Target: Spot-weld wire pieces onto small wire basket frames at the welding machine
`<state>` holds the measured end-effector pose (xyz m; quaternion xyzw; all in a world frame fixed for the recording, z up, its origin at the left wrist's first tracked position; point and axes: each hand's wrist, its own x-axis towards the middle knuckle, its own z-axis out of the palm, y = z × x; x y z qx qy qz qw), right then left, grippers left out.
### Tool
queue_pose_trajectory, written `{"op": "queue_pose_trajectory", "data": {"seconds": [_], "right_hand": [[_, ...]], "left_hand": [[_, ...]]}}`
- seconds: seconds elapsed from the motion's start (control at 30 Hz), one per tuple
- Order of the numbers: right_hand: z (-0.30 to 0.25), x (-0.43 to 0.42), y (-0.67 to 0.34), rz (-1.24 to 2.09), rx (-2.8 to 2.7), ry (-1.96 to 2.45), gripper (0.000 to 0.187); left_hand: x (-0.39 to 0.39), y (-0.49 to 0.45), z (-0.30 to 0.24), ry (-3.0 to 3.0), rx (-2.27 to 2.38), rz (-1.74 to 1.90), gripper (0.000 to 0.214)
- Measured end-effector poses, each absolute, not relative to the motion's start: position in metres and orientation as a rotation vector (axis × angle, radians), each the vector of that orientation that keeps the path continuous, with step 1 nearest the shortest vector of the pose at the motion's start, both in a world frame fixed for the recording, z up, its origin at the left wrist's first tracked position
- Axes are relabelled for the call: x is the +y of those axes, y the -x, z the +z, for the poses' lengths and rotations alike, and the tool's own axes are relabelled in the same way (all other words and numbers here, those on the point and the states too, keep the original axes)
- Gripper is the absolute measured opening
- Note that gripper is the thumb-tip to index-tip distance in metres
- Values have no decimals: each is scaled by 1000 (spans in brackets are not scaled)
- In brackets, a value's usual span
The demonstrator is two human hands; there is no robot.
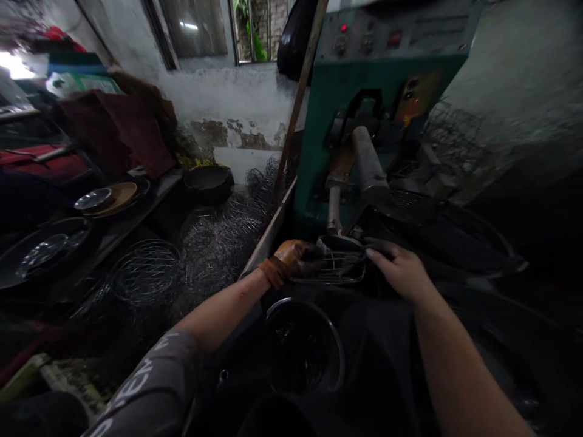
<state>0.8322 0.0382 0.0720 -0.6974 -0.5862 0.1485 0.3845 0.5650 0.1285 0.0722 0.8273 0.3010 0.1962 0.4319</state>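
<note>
Head view shows a small wire rack (334, 267) at the centre of the frame, made of thin parallel metal rods inside a rounded frame, lying flat under the grey arm of a green machine (364, 91). Below it, in the lower middle, sits a dark round pot (304, 352) with a shiny rim. Left of the machine, heaps of round wire baskets (146, 270) cover the floor, and a dark bowl (208, 181) stands behind them. At the far left a desk (136, 209) carries plates and pans, with red cloth above it. A stained white wall and a window fill the upper middle of the frame. The left hand (291, 258), in an orange-brown glove, is closed on the rack's left edge, the forearm reaching up from the lower left. The bare right hand (401, 270) grips the rack's right edge, fingers curled over it, its arm coming from the lower right.
</note>
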Motion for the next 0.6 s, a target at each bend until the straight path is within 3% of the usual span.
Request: {"op": "queue_pose_trajectory", "data": {"seconds": [0.13,0.37,0.6], "right_hand": [[50,13,-825,43,-1282,1876,36],[-13,-7,-796,148,-1233,1868,37],[-25,0,-801,169,-1253,1884,38]], "left_hand": [[137,-579,65,-1953,838,588,40],[150,-611,44,-1780,975,708,36],[150,-627,35,-1558,1011,751,35]]}}
